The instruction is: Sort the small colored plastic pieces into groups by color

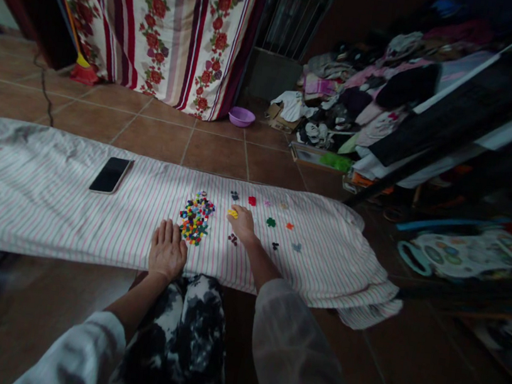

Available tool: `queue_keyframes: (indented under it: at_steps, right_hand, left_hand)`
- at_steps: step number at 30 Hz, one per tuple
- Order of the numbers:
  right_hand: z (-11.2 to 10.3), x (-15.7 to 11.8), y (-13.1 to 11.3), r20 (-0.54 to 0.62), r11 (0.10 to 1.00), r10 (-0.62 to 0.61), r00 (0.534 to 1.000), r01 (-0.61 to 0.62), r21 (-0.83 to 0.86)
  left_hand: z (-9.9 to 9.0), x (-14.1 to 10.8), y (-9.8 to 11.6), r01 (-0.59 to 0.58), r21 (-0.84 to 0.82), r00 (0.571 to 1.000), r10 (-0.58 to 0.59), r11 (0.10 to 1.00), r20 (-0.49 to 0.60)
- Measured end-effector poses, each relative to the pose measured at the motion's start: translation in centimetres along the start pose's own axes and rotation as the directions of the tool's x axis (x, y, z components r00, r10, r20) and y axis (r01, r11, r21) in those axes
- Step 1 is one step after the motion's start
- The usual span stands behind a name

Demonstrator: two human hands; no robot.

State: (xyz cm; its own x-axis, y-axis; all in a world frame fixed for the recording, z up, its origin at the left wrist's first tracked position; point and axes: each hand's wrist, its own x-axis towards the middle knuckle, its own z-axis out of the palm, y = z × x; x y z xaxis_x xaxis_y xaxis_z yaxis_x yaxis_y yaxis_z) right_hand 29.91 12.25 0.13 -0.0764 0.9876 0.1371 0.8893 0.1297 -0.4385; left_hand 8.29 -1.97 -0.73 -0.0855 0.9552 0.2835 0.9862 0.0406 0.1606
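Observation:
My left hand [167, 251] lies flat with its fingers stretched out on the striped cloth, just left of a mixed pile of small coloured pieces [196, 216]. To the right of the pile, my right hand [242, 223] reaches down with fingertips pinched at some small yellow pieces [233, 213]. Little groups sorted by colour lie around it: dark grey pieces [234, 195], red pieces [252, 201], green pieces [271, 222], orange pieces [290, 226], dark maroon pieces [233, 239], black pieces [276, 245] and pale grey pieces [296, 247]. The pieces' exact kind is too small to tell.
The striped cloth [53, 214] covers a long low surface before my knees. A phone [111, 175] rests on its left part. Beyond are a floral curtain [174, 28], a purple basin [241, 117], a red broom [85, 71] and heaped clothes [346, 90]. A patterned plastic item [471, 254] is at right.

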Motion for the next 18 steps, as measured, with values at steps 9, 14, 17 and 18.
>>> queue_keyframes:
  at_steps: [9, 14, 17, 18]
  right_hand:
    - [-0.6, 0.0, 0.1, -0.028, 0.999, -0.021, 0.999, 0.022, 0.035]
    - [-1.5, -0.6, -1.1, -0.066, 0.997, -0.062, 0.996, 0.064, 0.040]
    - [-1.4, -1.9, -2.9, -0.047, 0.988, -0.115, 0.992, 0.119, 0.094]
    - [-1.2, -2.6, -3.5, -0.027, 0.983, -0.134, 0.991, 0.137, 0.122]
  left_hand:
    - [-0.5, 0.1, 0.1, 0.018, -0.034, 0.999, -0.017, 0.999, 0.034]
    - [-0.4, 0.1, 0.1, 0.025, -0.046, 0.998, -0.023, 0.999, 0.054]
    - [-0.5, 0.1, 0.1, 0.017, -0.026, 0.999, -0.015, 1.000, 0.052]
    - [-0.5, 0.0, 0.1, 0.013, -0.021, 0.999, -0.012, 1.000, 0.050]
